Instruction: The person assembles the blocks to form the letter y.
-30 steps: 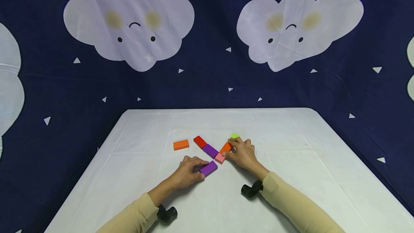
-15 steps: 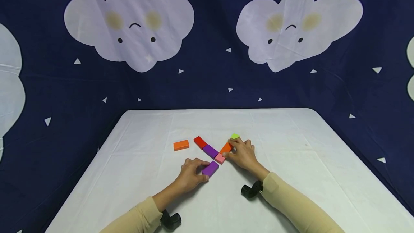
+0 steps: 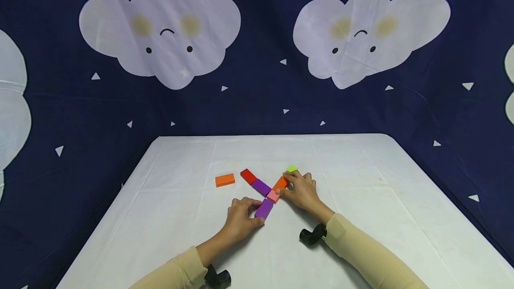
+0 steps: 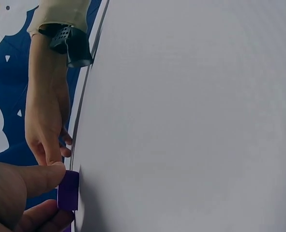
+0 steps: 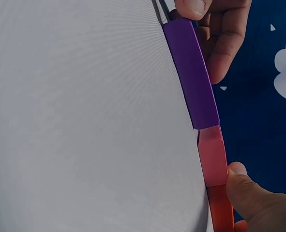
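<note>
My left hand [image 3: 239,220] pinches a purple block [image 3: 264,209] between thumb and fingers, as the left wrist view also shows. This block slants, and its far end meets a pink block [image 5: 212,157] in the right wrist view. Beyond the pink one an orange block [image 3: 281,183] continues the line, with a lime-green piece [image 3: 292,168] partly hidden past it. My right hand [image 3: 302,189] curls over the orange block, thumb at its seam with the pink block and fingertips near its green end. A second purple block [image 3: 261,187] and a red block [image 3: 248,176] branch off up to the left.
A loose orange block [image 3: 225,180] lies left of the red one. Everything sits on a white-covered table [image 3: 361,173] with a dark blue cloud-print cloth [image 3: 257,101] behind. Each wrist carries a black mount [image 3: 312,236].
My left hand has slid the purple block rightward and turned it steeper, bringing its far end up to the pink block. The right hand and the other blocks have stayed put.
</note>
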Demonstrator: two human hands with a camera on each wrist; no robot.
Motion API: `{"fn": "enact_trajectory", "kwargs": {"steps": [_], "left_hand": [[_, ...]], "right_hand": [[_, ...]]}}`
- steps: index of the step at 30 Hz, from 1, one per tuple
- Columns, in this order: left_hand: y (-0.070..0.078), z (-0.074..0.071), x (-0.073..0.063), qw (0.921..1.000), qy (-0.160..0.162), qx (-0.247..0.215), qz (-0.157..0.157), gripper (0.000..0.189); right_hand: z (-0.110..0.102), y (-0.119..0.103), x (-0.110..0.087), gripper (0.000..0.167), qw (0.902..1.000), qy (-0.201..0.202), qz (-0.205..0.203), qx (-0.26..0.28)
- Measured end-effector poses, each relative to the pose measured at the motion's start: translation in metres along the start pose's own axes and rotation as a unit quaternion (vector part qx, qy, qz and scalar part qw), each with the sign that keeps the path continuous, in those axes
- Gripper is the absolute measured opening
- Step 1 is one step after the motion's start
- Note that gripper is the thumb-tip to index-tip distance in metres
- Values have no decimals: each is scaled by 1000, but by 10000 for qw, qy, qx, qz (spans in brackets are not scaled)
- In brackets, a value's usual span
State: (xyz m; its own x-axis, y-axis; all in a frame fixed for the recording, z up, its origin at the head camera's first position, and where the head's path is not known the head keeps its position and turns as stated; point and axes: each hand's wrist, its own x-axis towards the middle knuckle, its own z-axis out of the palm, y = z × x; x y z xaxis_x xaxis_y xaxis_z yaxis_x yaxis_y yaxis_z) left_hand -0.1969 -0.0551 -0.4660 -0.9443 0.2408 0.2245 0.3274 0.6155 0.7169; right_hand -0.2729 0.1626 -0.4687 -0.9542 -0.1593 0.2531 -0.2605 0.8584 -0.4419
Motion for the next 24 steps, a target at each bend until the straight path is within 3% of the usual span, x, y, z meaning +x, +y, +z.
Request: {"fn": "enact_trajectory", "kwargs": {"steps": [24], "left_hand": [[7,8,2,9996,216,171,-7,43]], "right_hand": [[-1,-1,0,64,10000,-26,23,-35]]}}
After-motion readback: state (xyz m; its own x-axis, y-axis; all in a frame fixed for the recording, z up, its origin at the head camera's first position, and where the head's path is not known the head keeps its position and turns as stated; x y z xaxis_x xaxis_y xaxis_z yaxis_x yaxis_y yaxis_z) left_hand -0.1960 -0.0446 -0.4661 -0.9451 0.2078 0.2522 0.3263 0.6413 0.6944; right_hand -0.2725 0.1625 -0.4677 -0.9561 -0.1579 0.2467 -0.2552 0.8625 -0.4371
